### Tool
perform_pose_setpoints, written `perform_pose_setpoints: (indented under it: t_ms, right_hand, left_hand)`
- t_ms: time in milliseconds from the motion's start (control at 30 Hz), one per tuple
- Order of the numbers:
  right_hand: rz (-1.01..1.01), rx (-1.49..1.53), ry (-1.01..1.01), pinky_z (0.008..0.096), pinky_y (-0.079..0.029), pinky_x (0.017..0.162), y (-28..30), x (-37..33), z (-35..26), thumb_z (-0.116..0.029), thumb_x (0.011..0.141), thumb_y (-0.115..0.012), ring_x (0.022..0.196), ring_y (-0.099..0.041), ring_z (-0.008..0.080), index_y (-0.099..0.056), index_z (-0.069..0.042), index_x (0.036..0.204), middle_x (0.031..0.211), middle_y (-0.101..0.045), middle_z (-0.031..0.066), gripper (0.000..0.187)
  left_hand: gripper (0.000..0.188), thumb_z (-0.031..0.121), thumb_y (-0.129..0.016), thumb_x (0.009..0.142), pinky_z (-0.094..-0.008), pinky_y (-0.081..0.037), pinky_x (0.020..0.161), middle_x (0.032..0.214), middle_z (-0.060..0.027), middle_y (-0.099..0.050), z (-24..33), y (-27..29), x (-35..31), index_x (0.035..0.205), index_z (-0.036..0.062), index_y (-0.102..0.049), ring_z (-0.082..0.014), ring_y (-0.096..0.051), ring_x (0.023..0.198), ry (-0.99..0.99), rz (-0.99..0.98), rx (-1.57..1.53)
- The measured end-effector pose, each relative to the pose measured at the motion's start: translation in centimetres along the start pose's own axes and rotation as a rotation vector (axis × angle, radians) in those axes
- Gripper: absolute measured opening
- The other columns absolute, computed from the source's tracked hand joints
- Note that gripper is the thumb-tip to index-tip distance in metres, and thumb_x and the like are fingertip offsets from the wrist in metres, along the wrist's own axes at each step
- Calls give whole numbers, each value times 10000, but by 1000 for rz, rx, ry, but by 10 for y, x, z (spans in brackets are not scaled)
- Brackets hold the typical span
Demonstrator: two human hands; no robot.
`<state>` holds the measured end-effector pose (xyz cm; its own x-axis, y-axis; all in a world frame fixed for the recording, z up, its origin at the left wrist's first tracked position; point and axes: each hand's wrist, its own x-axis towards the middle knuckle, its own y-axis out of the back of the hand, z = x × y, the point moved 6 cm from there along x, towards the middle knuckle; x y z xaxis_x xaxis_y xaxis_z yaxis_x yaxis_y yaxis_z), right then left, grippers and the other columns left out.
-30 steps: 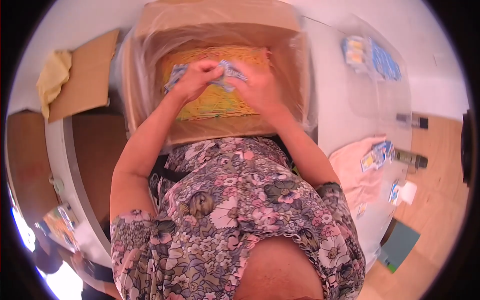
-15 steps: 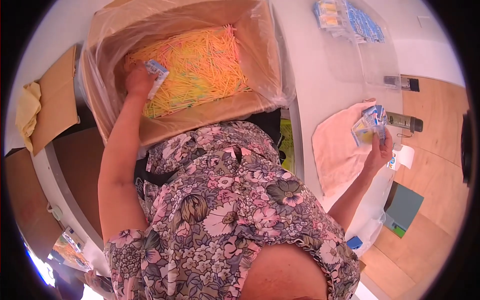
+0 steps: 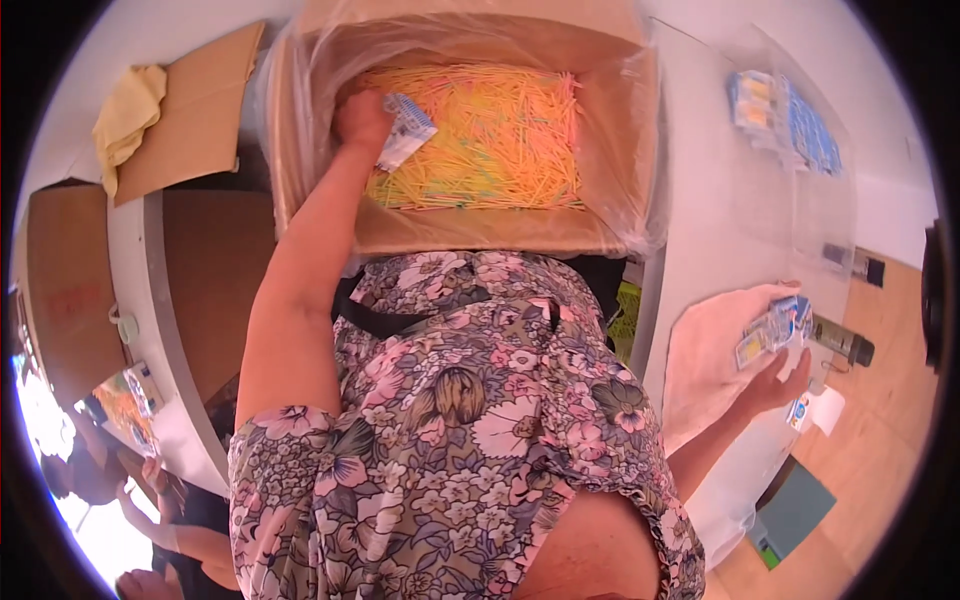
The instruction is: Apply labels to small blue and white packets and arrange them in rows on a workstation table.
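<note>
My left hand [image 3: 362, 120] reaches into a cardboard box [image 3: 440, 235] lined with clear plastic. Its fingers are closed on a small blue-and-white printed packet [image 3: 407, 132], above a heap of thin yellow, orange and pink sticks [image 3: 490, 140]. Off to the right, my right hand [image 3: 776, 386] is open beside a few blue, white and yellow packets [image 3: 775, 332]. These packets lie on a pink cloth [image 3: 700, 350], just past the fingertips.
A clear plastic bin [image 3: 820, 205] at the upper right holds more packets. Cardboard flaps [image 3: 200, 115] and a yellow cloth [image 3: 130, 120] lie at the left. Another person's arm [image 3: 185, 540] shows at the lower left. A grey-green panel [image 3: 795, 508] sits at the right.
My right hand has let go of the packets, which now rest on the pink cloth. The view has shifted, so the box appears further right. My left hand still holds its packet.
</note>
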<state>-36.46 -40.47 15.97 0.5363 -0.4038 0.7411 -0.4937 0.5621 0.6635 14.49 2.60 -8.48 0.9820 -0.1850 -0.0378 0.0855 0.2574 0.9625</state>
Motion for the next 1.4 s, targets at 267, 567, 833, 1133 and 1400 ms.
perform_pose_setpoints:
  t_ms: [267, 567, 833, 1133, 1400]
  right_hand:
    - [-597, 1093, 222, 280, -461, 775, -45, 41, -304, -15, 784, -609, 890, -585, 178, -603, 13, 1052, 1009, -616, 113, 270]
    - [-1195, 1343, 157, 273, -469, 573, -182, 15, -472, -141, 815, -610, 618, -567, 113, -621, -14, 982, 740, -622, 69, 210]
    - [-1177, 738, 1147, 379, -498, 692, -210, -83, -481, -27, 724, -567, 800, -623, 321, -638, 16, 832, 807, -635, 179, 137]
    - [-1095, 470, 1245, 409, -484, 706, -221, -118, -489, -90, 698, -562, 825, -595, 340, -623, -12, 770, 825, -611, 183, 122]
    - [-1285, 734, 1088, 410, -474, 706, -236, -91, -478, -94, 644, -630, 812, -596, 358, -648, -4, 746, 794, -614, 215, 138]
  left_hand:
    - [168, 205, -615, 792, -312, -502, 693, 863, -69, -670, 29, 24, -3, 905, 98, -680, -252, -640, 748, -239, -64, -391]
    - [184, 168, -590, 860, -215, -446, 562, 794, 17, -628, 76, 54, -28, 947, 12, -634, -35, -550, 654, -284, -468, -1240]
    - [136, 95, -565, 835, -248, -412, 518, 622, -6, -563, 54, 53, -1, 779, -21, -609, -82, -504, 562, -247, -103, -1258]
    - [167, 133, -583, 820, -304, -417, 467, 576, -65, -570, 55, 59, -3, 772, -24, -617, -102, -508, 525, -210, -79, -1060]
    - [170, 139, -591, 823, -273, -418, 519, 617, -37, -582, 52, 29, 2, 783, -24, -620, -85, -516, 575, -86, -344, -1200]
